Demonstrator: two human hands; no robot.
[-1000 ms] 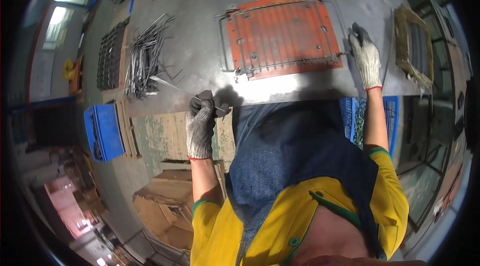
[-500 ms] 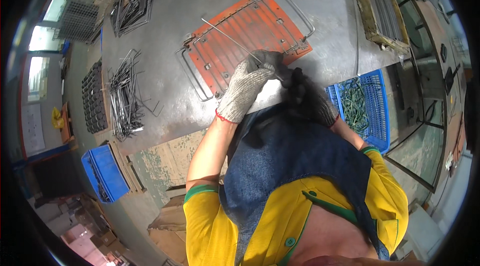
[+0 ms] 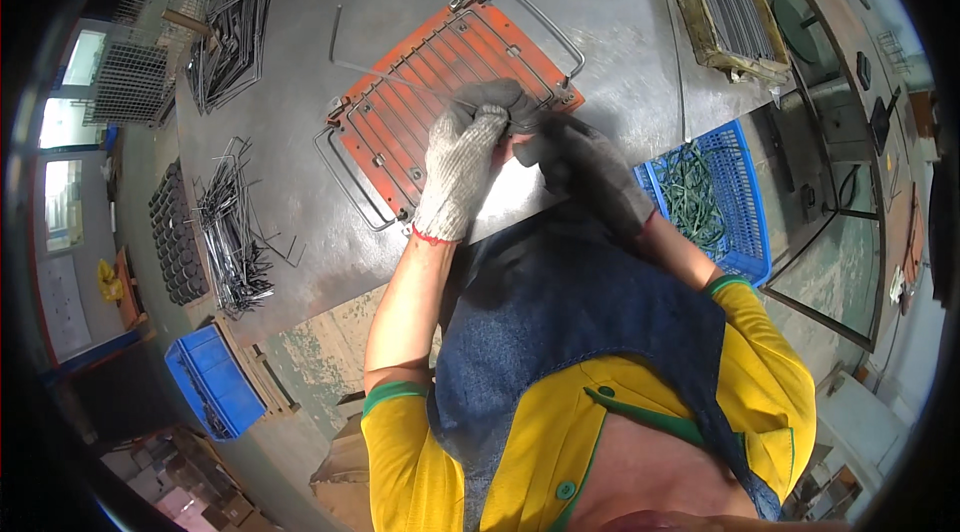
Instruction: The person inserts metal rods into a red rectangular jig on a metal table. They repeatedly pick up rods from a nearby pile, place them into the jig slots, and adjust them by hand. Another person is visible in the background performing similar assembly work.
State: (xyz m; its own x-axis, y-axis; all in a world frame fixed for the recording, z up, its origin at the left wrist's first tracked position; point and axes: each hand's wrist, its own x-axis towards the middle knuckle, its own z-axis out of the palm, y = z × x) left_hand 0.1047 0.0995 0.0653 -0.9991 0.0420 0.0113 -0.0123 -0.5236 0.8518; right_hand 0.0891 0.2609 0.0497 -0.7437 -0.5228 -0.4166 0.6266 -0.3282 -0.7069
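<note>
A bent metal rod [image 3: 392,79] slants across the orange jig plate [image 3: 400,67], its far end turned up at an angle. My left hand [image 3: 463,147], in a pale knit glove with grey fingers, is closed around the rod near its closer end. My right hand [image 3: 590,167], in a dark grey glove, is beside the left fingertips with its fingers curled in. What lies between the right fingers is hidden. The plate carries several thin parallel bars and longer rods, with a bent wire handle [image 3: 545,27] at its far right and another handle [image 3: 345,182] at its left.
Bent wire pieces [image 3: 235,242] lie in a heap on the metal table [image 3: 330,242] at left, with wire frames [image 3: 235,37] behind. At right are a yellowish box of rods [image 3: 680,12] and a blue crate [image 3: 755,222] holding green strands. A blue bin [image 3: 225,372] stands lower left.
The rod has turned in my left hand, so its bent far end now shows upright beyond the plate. My right hand has shifted slightly away from the left. The whole view has moved a little.
</note>
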